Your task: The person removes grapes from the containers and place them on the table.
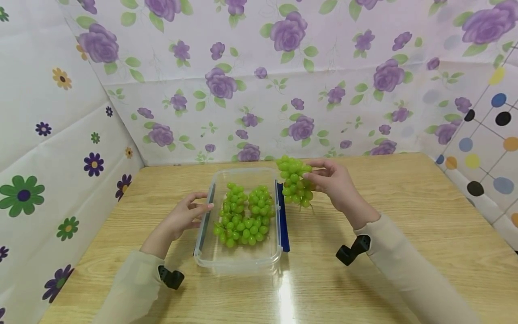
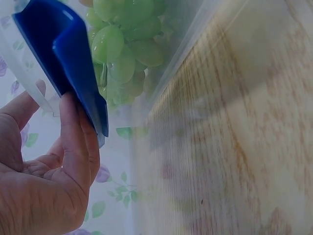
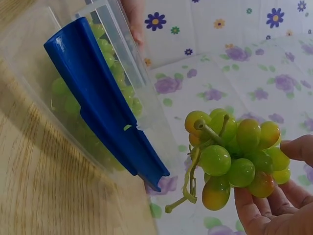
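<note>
Raised grape bunch: pinched in right grip, just right of clear container on tabletop. Left grip: holding container's left side. Apparent step: transferring grapes; next move calls for gentle, steady support.

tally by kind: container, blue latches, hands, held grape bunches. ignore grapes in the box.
Clear container: 1
Blue latches: 2 (left latch, right latch)
Hands: 2 (left hand, right hand)
Held grape bunch: 1
Total: 6
</note>
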Demonstrator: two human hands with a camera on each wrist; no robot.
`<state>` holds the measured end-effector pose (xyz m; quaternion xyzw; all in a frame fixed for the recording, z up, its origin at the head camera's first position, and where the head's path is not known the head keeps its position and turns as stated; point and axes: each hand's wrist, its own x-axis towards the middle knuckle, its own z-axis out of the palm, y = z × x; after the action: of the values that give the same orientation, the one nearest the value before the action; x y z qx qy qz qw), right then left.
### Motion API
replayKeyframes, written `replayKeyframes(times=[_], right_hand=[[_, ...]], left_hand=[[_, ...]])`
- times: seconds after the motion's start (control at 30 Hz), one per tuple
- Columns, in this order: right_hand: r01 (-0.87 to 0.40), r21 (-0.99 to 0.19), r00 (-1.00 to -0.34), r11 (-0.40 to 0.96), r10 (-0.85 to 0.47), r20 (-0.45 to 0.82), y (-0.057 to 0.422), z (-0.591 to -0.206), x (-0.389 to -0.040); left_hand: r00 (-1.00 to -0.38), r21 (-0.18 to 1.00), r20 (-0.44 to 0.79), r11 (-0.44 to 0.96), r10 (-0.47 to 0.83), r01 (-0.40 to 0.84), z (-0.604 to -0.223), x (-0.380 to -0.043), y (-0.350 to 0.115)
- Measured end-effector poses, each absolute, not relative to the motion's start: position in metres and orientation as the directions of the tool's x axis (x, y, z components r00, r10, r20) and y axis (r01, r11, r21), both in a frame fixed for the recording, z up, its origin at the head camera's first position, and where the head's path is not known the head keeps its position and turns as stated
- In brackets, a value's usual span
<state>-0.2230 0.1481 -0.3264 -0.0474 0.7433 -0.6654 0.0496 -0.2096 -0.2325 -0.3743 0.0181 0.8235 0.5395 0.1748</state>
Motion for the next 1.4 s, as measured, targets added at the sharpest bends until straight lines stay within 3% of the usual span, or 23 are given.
replayKeyframes(times=[1.4], right_hand=[[0.013, -0.994, -1.0, 0.113, -0.004, -0.013, 0.154, -0.374, -0.224]], left_hand=[[-0.945, 0.897, -0.277, 0.399, 0.173, -0.19, -0.379, -0.209, -0.233]])
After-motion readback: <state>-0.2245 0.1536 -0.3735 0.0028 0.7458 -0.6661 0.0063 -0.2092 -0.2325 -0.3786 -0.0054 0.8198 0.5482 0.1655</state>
